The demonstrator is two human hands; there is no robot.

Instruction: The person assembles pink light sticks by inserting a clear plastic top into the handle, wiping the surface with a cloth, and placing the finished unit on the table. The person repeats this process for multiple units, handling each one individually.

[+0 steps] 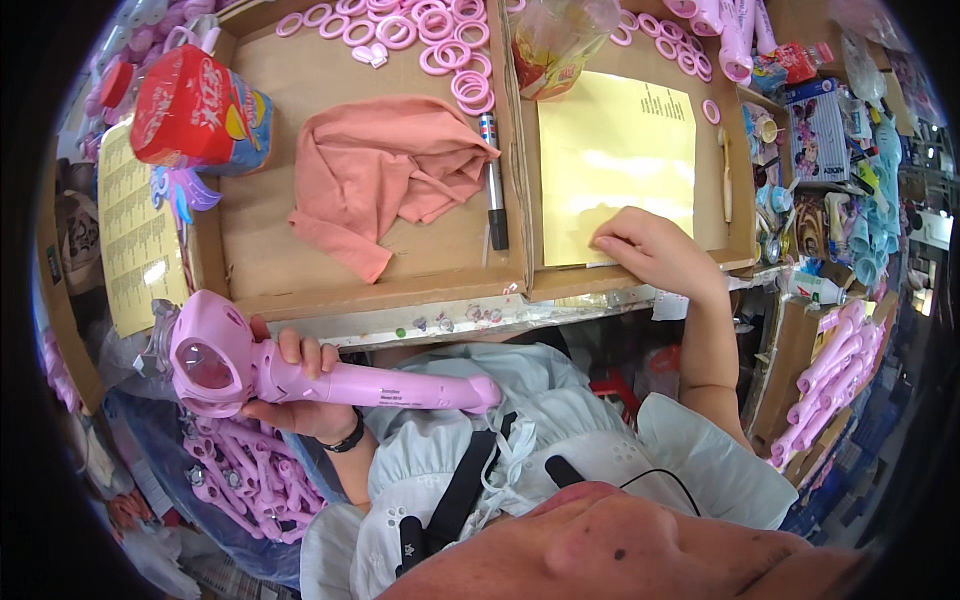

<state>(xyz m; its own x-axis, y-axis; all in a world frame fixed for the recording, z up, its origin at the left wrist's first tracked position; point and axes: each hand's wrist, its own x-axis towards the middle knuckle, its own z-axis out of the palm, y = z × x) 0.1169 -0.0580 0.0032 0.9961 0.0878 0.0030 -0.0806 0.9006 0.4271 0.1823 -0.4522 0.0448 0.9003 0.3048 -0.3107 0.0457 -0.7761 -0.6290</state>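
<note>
My left hand [300,395] grips a pink plastic toy wand [300,375] by its handle, held level below the bench edge, its round head with a clear red window pointing left. My right hand [650,250] rests fingers-down on the lower edge of a yellow sheet of paper [615,150] lying in the right cardboard tray [735,215]. The fingers press on the sheet; nothing is clasped in them.
The left cardboard tray [260,260] holds a salmon cloth [385,175], a marker pen [493,195] and several pink rings [440,35]. A red snack cup [195,110] stands at the left. Pink toy parts fill a bag [250,470] below left and a box [835,375] at right.
</note>
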